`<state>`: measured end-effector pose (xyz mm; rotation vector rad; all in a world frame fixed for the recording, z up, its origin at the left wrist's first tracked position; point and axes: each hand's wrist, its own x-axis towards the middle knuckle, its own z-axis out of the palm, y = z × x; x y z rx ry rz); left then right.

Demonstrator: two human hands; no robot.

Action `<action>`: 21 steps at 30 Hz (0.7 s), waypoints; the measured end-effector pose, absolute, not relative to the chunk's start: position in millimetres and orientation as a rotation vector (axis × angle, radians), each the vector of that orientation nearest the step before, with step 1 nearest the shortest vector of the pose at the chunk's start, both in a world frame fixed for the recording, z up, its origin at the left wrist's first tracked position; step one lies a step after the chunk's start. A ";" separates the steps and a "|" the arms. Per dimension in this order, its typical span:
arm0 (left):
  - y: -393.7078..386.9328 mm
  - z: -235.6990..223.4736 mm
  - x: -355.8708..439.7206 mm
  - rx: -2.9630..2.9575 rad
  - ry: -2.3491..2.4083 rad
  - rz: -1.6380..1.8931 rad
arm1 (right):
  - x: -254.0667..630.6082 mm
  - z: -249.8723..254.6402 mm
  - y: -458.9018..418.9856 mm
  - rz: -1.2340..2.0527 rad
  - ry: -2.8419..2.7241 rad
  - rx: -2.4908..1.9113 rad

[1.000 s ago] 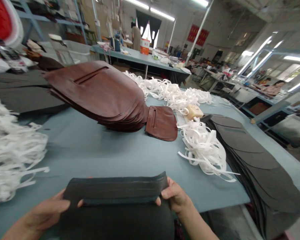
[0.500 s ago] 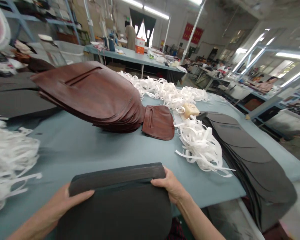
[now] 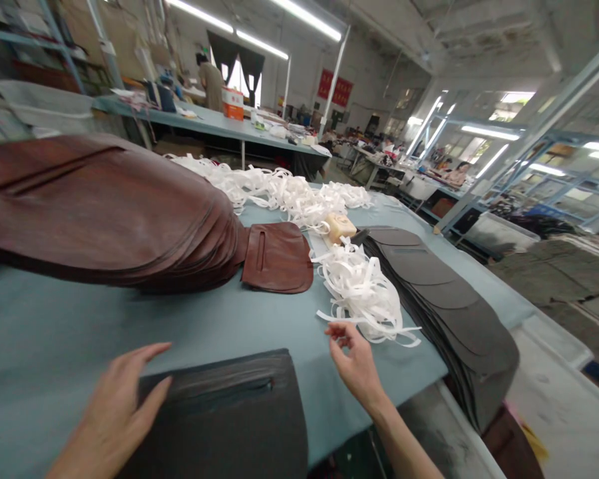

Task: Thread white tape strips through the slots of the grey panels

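From your head view, both hands are open and gripping nothing, your left hand (image 3: 112, 416) just beside the dark slotted panel (image 3: 219, 416) at the bench's (image 3: 54, 319) near edge, where a nudge could slide it off, and your right hand (image 3: 354, 362) close enough to snag the white strips (image 3: 359, 296).

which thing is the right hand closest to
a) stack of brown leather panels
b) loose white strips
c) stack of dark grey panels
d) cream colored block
B: the open right hand holds nothing, and its fingers are right beside the loose white strips, nearer to them than to the other things listed.
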<state>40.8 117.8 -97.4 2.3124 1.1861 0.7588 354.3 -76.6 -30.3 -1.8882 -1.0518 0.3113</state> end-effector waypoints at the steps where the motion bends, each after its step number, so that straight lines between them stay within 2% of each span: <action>1: 109.4 -83.1 71.9 2.337 1.023 0.769 | 365.1 -23.4 -79.7 0.184 -1.096 -1.931; 5: 61.1 -46.9 212.3 2.368 0.513 0.676 | 389.9 -6.9 -79.1 -0.167 -1.433 -2.059; 8: 35.1 -48.7 292.0 2.500 0.479 0.545 | 394.5 -11.0 -71.4 -0.281 -1.766 -2.195; 10: 28.5 -56.4 317.2 2.511 0.496 0.505 | 399.3 -19.1 -69.7 -0.368 -1.905 -2.299; 13: 30.0 -66.7 310.8 2.495 0.456 0.451 | 416.8 -31.2 -77.5 -0.529 -1.983 -2.442; 16: 38.2 -70.4 268.1 2.471 0.432 0.375 | 449.8 -42.0 -91.2 -0.632 -2.045 -2.512; 21: 51.6 -66.1 187.0 2.432 0.592 0.287 | 494.3 -57.2 -99.8 -0.769 -2.091 -2.366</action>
